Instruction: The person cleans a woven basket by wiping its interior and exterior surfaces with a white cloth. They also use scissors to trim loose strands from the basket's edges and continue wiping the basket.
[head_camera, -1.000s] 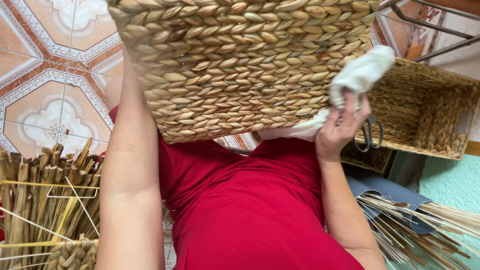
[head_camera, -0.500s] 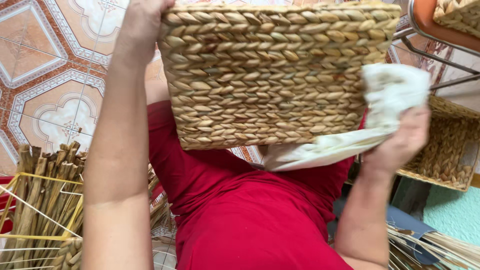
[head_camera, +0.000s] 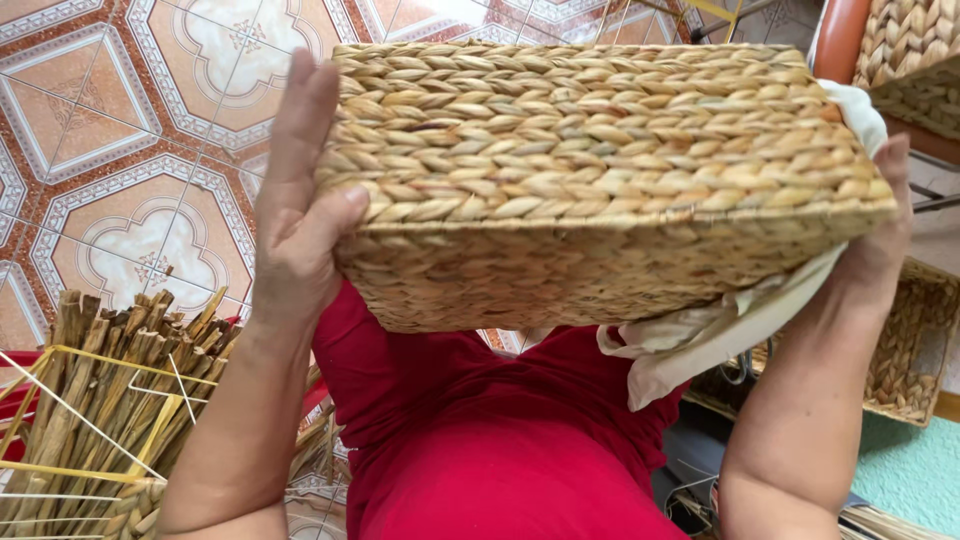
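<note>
One woven basket held between two hands above the lap.
The woven basket (head_camera: 590, 180) lies with its long axis left to right; left hand (head_camera: 295, 220) presses flat on one end; right hand (head_camera: 885, 235) clasps the other over one white cloth (head_camera: 720, 335), its fingers apparently hidden; two more baskets (head_camera: 915, 340) lie to the right; one reed bundle (head_camera: 100, 400) lies to the left.

No packages, labels, signs or screens show anywhere in this view (only woven and bundled plant material, cloth and patterned floor tiles fill it).
</note>
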